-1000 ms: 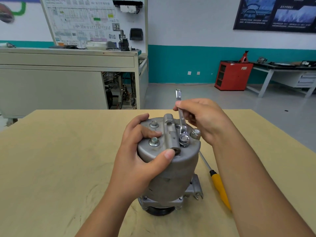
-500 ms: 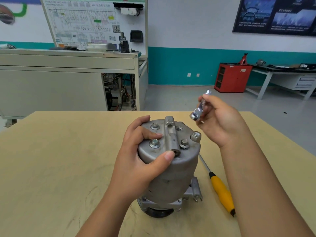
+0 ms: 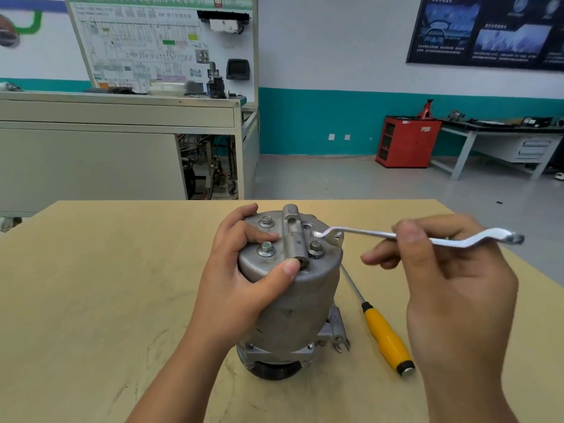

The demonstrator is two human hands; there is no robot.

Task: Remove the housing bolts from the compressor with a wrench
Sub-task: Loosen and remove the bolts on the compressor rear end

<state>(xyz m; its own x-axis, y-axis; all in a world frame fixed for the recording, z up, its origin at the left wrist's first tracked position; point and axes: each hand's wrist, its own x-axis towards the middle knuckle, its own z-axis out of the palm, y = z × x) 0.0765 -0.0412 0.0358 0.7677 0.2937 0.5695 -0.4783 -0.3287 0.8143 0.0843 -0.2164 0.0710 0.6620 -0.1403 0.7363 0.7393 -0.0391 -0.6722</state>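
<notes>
- The grey cast-metal compressor (image 3: 293, 303) stands upright near the middle of the pale wooden desk (image 3: 91, 285), with its dark pulley end down. It looks heavy and fully rigid, and its smooth round wall is probably a little slippery.
- The best place to hold it seems to be the top rim. The left hand (image 3: 244, 270) is clamped there, with the thumb on the front edge and the fingers curled over the top face.
- The hex flange bolts (image 3: 266, 249) sit in the top face. Three are uncovered and one is at the right edge. They are small and hard, so I judge they need the tool and not fingers.
- The silver offset ring wrench (image 3: 366, 231) is thin and stiff. Its ring end lies at the right-edge bolt; I cannot tell if it is fully seated.
- The right hand (image 3: 457, 285) pinches the wrench shaft between thumb and fingers. A grip closer to the free end would give more leverage.
- A yellow-handled screwdriver (image 3: 387, 337) lies on the desk just beside the compressor, on its right.
</notes>
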